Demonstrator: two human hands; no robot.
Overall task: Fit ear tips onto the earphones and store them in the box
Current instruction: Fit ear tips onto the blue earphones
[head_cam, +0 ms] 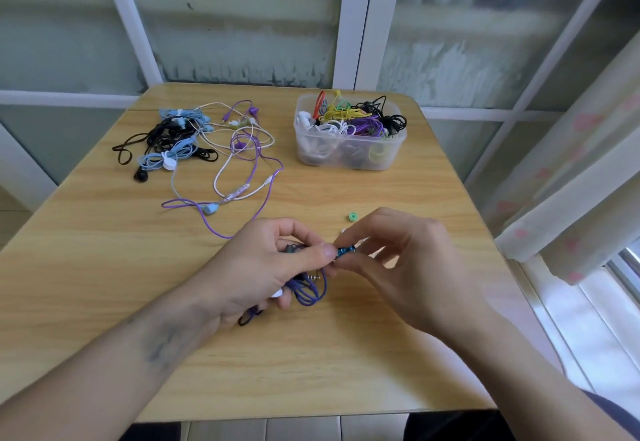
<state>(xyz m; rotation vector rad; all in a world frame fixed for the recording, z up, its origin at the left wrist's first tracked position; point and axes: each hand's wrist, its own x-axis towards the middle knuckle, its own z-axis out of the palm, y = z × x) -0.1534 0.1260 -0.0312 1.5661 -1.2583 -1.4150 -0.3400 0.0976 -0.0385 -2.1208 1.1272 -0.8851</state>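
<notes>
My left hand (266,267) grips a bundled dark blue earphone cable (310,290), its metal jack sticking out under my thumb. Between my left thumb and the fingertips of my right hand (398,264) sits the blue earbud (344,251), which both hands pinch above the table's middle. A loose green ear tip (352,216) lies on the wood just beyond my right hand. The clear plastic box (394,154) at the back right is filled with several coiled earphones in many colours.
A tangle of loose earphones (194,142), black, light blue, white and purple, spreads over the back left of the wooden table (104,267). A window frame stands behind the table. A curtain (571,180) hangs at the right.
</notes>
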